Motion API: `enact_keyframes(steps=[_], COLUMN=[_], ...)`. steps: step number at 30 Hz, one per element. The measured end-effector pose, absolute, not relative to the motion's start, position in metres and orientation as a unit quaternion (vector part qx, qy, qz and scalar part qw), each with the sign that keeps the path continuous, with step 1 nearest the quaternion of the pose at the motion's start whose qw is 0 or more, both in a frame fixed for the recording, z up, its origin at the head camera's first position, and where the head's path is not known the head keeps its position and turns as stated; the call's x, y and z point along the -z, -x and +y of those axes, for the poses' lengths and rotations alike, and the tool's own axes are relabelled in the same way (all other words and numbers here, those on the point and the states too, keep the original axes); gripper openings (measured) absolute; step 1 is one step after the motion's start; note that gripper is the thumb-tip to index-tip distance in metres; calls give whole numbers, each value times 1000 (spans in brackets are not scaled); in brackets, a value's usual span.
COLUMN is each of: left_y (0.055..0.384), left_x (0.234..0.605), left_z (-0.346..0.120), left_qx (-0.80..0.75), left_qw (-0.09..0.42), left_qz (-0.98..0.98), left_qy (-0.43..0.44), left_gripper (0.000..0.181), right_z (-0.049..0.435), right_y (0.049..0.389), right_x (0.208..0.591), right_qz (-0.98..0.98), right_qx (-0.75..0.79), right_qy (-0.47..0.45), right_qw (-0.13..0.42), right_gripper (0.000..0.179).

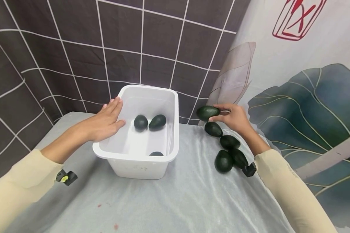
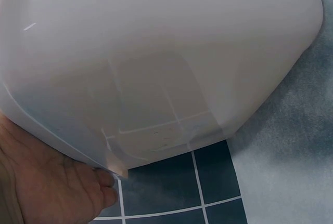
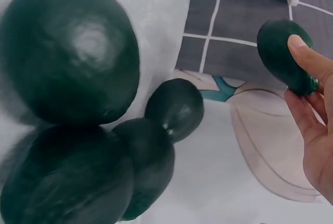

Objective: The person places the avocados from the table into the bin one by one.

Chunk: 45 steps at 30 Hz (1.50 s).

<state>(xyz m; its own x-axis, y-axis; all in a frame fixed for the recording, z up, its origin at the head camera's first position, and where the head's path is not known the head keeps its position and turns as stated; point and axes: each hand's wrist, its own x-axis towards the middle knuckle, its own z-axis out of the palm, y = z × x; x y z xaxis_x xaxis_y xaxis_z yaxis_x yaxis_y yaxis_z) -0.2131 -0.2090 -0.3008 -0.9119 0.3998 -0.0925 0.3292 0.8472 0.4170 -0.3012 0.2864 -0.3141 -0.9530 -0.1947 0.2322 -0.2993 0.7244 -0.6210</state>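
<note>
My right hand (image 1: 234,119) pinches a dark green avocado (image 1: 207,113) between thumb and fingers, held above the back of the avocado row. In the right wrist view the gripped avocado (image 3: 285,52) hangs clear of the others. Several more avocados (image 1: 224,160) lie close together on the cloth below that hand. My left hand (image 1: 105,121) rests with straight fingers on the left rim of a white plastic tub (image 1: 175,129). Inside the tub are two avocados (image 1: 157,122) towards the back and one more (image 1: 156,154), partly hidden behind the front rim.
A pale grey cloth (image 1: 189,194) covers the table. Behind the tub hangs a dark curtain with white grid lines (image 1: 163,42). At the right is a white sheet printed with large blue-green leaves (image 1: 306,106).
</note>
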Motion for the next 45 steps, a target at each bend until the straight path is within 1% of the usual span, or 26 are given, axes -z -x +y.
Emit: enact_keyframes(steps=[14, 33, 40, 45], left_y=[214, 214, 215, 214], left_x=[302, 300, 300, 299], left_z=[-210, -209, -209, -209], left_qx=[-198, -201, -200, -202], left_qw=[88, 92, 92, 94], left_qz=[958, 956, 957, 957], left_qy=[-189, -190, -189, -188], left_gripper=[85, 86, 85, 85], right_z=[263, 228, 211, 199], right_y=[309, 313, 313, 315], right_x=[297, 274, 266, 261], right_qz=[-901, -876, -856, -845], right_qx=[-373, -414, -437, -461], right_qy=[-170, -188, -206, -205], right_qw=[142, 161, 184, 176], right_gripper=[54, 57, 57, 58])
